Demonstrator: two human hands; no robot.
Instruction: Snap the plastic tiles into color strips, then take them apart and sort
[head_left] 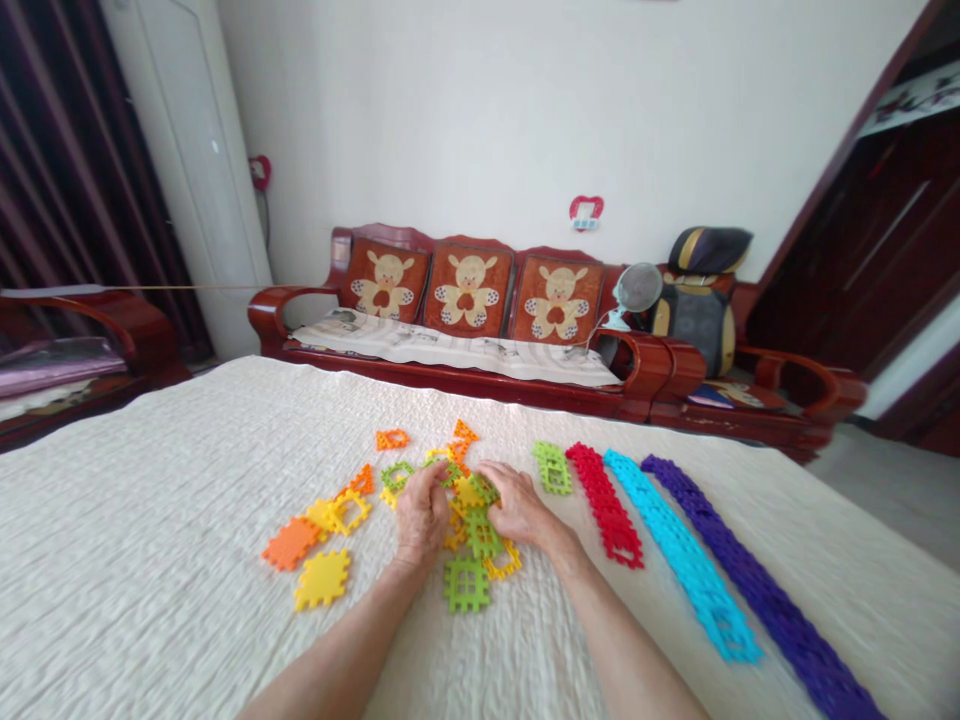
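Observation:
My left hand [423, 508] is over the left side of a loose pile of plastic interlocking tiles, its fingers curled together; whatever is in them is hidden. My right hand [519, 506] reaches in from the other side, thumb and fingers apart around the edge of a green tile [487, 488]. Between the hands lies a yellow tile [469, 491]. Below it are a green window-patterned tile [482, 533] and a yellow frame tile [504, 562], partly overlapping. Nearer me, another green window tile [466, 584] rests flat.
Orange tile [292, 543] and yellow tile [322, 580] lie left on the pale quilted cover [187, 520]. To the right run green tiles [553, 468], a red row [606, 505], a light-blue row [679, 550] and a purple row [757, 575]. Beyond stands a wooden sofa [450, 365].

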